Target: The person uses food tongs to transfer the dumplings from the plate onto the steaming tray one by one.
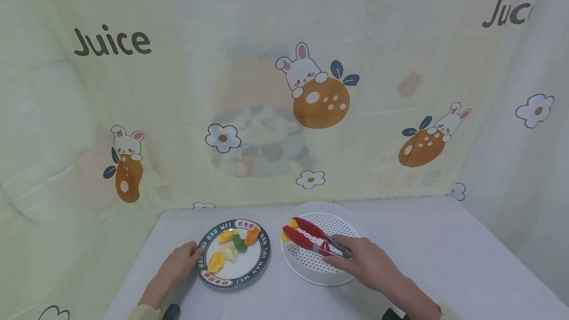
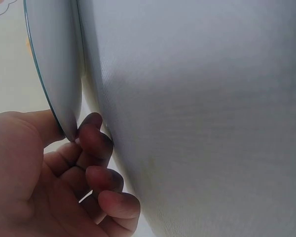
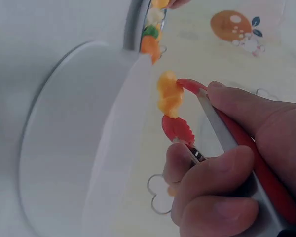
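My left hand [image 1: 180, 260] pinches the left edge of a round plate [image 1: 262, 260] with a dark patterned rim. In the left wrist view, the thumb lies on one side of the plate's edge and curled fingers on the other. Small crumpled food-like pieces lie on the plate: yellow [image 1: 216, 262], whitish [image 1: 229, 252], green [image 1: 239, 243] and orange [image 1: 252, 236]. My right hand [image 1: 366, 263] grips metal tongs [image 1: 300, 237] with red tips. Between those tips sits a yellow piece [image 3: 170, 94], held above a white perforated round tray [image 1: 306, 263].
Both dishes stand side by side on a white-covered table [image 1: 426, 241]. Behind the table hangs a pale curtain [image 1: 258, 88] printed with rabbits, fruit and flowers. Another curtain section [image 1: 524, 172] runs along the right side.
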Tool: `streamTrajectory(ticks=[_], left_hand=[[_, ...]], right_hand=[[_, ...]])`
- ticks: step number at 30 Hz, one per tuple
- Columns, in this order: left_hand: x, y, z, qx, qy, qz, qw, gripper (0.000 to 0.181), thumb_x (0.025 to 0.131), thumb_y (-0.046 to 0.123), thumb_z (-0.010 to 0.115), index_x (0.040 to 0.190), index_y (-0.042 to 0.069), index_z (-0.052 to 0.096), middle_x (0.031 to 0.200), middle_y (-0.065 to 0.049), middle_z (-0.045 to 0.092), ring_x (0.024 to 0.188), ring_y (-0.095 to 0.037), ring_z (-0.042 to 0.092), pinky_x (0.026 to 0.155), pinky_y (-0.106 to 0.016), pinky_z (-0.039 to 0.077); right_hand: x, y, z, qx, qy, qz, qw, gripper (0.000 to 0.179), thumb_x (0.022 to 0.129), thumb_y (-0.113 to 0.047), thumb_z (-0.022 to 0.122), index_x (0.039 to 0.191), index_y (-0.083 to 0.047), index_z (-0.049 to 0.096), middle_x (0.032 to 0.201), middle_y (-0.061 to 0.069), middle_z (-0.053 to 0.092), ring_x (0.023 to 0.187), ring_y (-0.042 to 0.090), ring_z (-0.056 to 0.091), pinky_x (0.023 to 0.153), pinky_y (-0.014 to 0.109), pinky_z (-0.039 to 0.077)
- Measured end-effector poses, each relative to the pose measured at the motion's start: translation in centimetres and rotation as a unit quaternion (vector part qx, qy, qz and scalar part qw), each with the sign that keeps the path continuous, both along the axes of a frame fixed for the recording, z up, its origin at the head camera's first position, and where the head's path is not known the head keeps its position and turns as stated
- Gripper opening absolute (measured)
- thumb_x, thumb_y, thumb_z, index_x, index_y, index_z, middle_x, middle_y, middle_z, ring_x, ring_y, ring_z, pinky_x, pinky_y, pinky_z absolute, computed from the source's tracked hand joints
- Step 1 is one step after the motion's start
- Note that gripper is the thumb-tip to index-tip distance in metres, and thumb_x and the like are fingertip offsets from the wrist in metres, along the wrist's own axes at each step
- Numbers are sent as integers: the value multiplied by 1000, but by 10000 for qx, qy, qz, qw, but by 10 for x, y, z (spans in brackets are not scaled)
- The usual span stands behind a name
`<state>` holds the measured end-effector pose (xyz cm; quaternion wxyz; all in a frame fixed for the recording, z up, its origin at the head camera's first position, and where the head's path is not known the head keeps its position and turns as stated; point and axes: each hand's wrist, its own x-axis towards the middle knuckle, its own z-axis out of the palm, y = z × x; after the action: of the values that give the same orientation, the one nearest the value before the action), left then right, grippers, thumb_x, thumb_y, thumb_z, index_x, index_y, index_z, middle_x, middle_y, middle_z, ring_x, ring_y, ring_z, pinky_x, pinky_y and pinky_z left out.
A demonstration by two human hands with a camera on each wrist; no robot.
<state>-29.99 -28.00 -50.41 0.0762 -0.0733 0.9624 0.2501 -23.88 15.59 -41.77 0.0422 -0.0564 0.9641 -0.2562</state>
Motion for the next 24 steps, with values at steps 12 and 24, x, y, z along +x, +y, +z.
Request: streamTrajectory(ticks=[12, 24], left_hand=[[1, -2, -2, 89, 77, -48, 9999, 27, 104, 29, 50, 90, 7, 58, 73, -5, 54, 68, -17, 50, 59, -30, 42], [1, -2, -2, 146, 144, -44, 9998, 26, 104, 29, 50, 90, 8, 58, 73, -4, 54, 68, -17, 50, 59, -30, 42]], right_hand=[[-6, 23, -18, 466, -325, -73, 9984, 71, 78, -57, 78, 128, -8, 67, 102, 3, 70, 80, 16, 55, 62, 31, 40], [-7, 23, -17, 494, -415, -69, 9979, 71, 79, -56, 78, 128, -7, 66, 98, 3, 69, 77, 16, 54, 61, 30, 41]])
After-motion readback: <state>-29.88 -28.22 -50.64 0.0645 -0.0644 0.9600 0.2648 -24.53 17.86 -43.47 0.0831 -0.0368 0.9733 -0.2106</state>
